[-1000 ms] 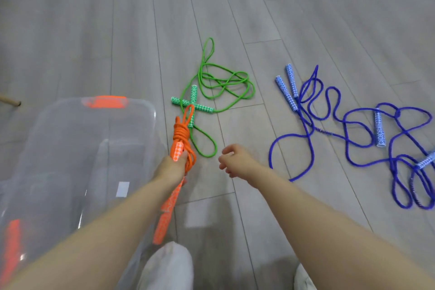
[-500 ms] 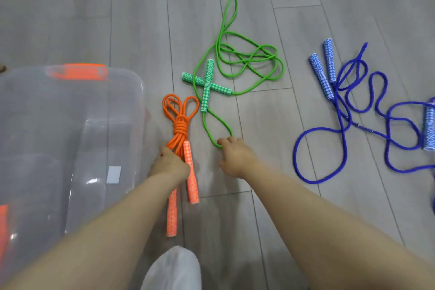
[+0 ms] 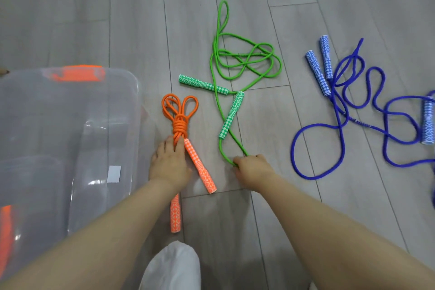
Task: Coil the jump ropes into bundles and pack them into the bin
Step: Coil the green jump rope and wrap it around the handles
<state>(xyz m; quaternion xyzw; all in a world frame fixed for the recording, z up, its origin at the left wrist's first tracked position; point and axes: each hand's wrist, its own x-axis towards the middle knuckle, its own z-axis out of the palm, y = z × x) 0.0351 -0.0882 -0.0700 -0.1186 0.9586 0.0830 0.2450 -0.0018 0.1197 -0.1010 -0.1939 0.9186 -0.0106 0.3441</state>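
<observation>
The orange jump rope, coiled and knotted into a bundle, lies on the floor beside the clear plastic bin. My left hand rests on top of the bundle where the knot meets the handles, fingers stretched forward. My right hand pinches the near loop of the loose green jump rope. One of its green handles slants toward me. Two blue jump ropes sprawl tangled at the right.
The bin stands at the left with orange latches and looks empty through its walls. My knee in white cloth is at the bottom centre. Grey wood-plank floor stretches beyond the ropes.
My left hand has lowered the orange bundle onto the floor and now lies flat on it. My right hand reached the green rope's near loop and pinched it; one green handle has slid toward me.
</observation>
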